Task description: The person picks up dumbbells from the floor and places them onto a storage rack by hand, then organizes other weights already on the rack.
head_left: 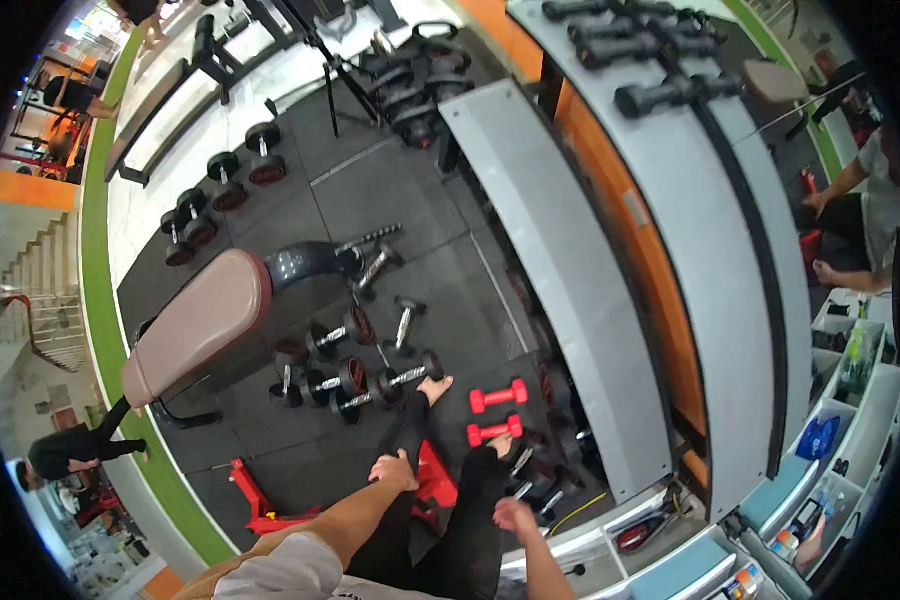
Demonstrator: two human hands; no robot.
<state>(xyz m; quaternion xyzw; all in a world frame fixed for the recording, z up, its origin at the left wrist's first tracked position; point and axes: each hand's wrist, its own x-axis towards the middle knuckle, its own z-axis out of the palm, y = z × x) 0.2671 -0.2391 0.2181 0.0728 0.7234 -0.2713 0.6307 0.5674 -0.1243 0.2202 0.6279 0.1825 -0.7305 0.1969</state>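
My left hand (395, 470) rests on my black-clad left leg, its fingers lying over the knee. It holds nothing that I can see. Above my right thigh is my right hand (515, 518), its fingers curled loosely inward with nothing visible in them. Close by it on the floor lie dark dumbbells with silver handles (523, 490). Beyond my right foot, a red dumbbell (495, 430) lies beside a second red dumbbell (498, 396). A red metal frame (436, 478) shows between my legs.
Several chrome-handled dumbbells (406, 377) lie ahead of my left foot. A padded bench (205, 315) stands to the left, with a dumbbell row (228, 182) behind it. A grey rack (570, 280) runs along the right. A tripod (335, 70) stands at the back.
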